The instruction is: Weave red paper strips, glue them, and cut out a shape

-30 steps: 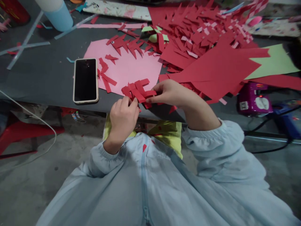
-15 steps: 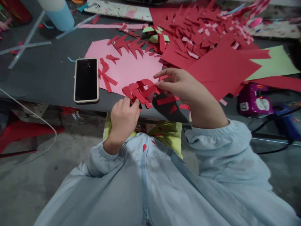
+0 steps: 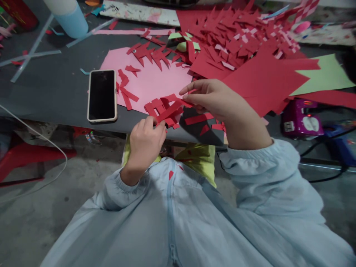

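Near the table's front edge lies a small woven piece of red paper strips, partly over a pink paper sheet. My left hand is closed at its lower left side, thumb and forefinger pinching the low end of a diagonal red paper strip. On the right, my right hand pinches a red strip end between thumb and fingertips, at the upper right of the weave. Its lower fingers are curled and partly hidden. Loose red strips lie below that hand.
A phone lies left of the pink sheet. Red fish-like cutouts rest on the sheet. A heap of red paper pieces fills the back right. A purple box with cables and a blue-and-white bottle also stand here.
A red strip now slants more plainly across the weave, between my two hands. My right hand has shifted slightly left and up; my left hand has hardly moved.
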Tool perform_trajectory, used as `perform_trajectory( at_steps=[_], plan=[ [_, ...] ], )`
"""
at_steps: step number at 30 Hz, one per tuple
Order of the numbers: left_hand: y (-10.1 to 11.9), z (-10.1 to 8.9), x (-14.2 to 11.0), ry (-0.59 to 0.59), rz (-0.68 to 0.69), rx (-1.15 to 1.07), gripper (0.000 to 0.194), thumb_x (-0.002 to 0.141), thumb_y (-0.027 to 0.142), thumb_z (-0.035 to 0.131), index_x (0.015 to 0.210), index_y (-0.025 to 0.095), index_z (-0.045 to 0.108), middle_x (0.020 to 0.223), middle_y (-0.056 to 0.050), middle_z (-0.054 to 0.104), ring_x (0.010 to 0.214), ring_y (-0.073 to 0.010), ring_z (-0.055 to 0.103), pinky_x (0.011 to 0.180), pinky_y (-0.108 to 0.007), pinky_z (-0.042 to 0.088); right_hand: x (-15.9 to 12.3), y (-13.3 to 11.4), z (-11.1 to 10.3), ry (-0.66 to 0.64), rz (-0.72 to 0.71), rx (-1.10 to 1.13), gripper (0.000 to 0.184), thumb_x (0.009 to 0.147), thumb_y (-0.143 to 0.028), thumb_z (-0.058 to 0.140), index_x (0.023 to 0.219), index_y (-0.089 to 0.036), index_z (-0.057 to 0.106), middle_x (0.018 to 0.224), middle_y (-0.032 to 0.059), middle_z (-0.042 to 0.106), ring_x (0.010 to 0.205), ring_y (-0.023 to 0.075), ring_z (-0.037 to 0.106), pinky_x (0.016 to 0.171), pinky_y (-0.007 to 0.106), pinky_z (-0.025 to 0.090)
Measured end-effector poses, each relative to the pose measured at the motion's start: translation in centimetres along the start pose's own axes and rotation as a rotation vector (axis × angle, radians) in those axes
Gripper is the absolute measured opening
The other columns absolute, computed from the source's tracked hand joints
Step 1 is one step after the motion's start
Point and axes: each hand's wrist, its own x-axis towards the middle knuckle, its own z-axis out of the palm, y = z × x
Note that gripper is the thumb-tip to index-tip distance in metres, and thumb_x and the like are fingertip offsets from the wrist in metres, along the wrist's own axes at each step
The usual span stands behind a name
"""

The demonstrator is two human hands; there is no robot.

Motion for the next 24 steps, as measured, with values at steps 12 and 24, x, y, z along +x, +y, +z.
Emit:
perform_trajectory(
  at_steps=[12, 24],
  plan=[
    [-0.4, 0.0, -1.0, 0.069, -0.022, -0.107, 0.021, 0.098, 0.025, 0.050, 0.092, 0.018, 0.069, 0.099, -0.005, 0.074, 0.086, -0.0177, 0.068, 0.076, -0.030, 0.048, 0.0, 1.6, 0.8, -0.113, 0.007, -0.104, 0.010, 0.077, -0.017, 0.066, 0.086, -0.019, 0.064, 0.069, 0.0035, 0.068, 0.065, 0.0193, 0.064, 0.062, 0.032, 0.050],
    [-1.0, 0.3, -1.8, 0.150, -0.003, -0.182, 0.022, 0.096, 0.022, 0.050, 0.097, 0.018, 0.072, 0.099, -0.008, 0.074, 0.096, -0.0194, 0.068, 0.090, -0.032, 0.052, -0.5, 1.6, 1.4, -0.120, -0.025, -0.203, 0.006, 0.077, -0.019, 0.066, 0.083, -0.019, 0.064, 0.073, 0.0054, 0.071, 0.072, 0.0229, 0.068, 0.066, 0.035, 0.052]
  ],
)
